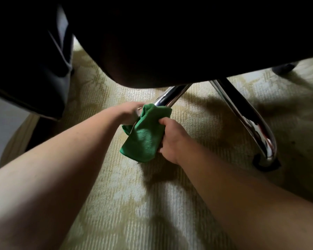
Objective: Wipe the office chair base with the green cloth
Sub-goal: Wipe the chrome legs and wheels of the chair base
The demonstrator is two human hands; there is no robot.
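Note:
The green cloth (146, 133) is wrapped over the near chrome leg (167, 98) of the office chair base, hiding the leg's lower end. My right hand (172, 139) grips the cloth from its right side. My left hand (129, 112) holds the cloth's upper left part; its fingers are partly hidden behind the cloth. A second chrome leg (249, 120) runs down to the right and ends at a black caster (266, 164). The dark chair seat (170, 38) hangs over the base and hides its hub.
A pale patterned carpet (137, 204) covers the floor. A dark armrest or chair part (31, 69) looms at the left. Another dark caster (283, 68) shows at the far right under the seat.

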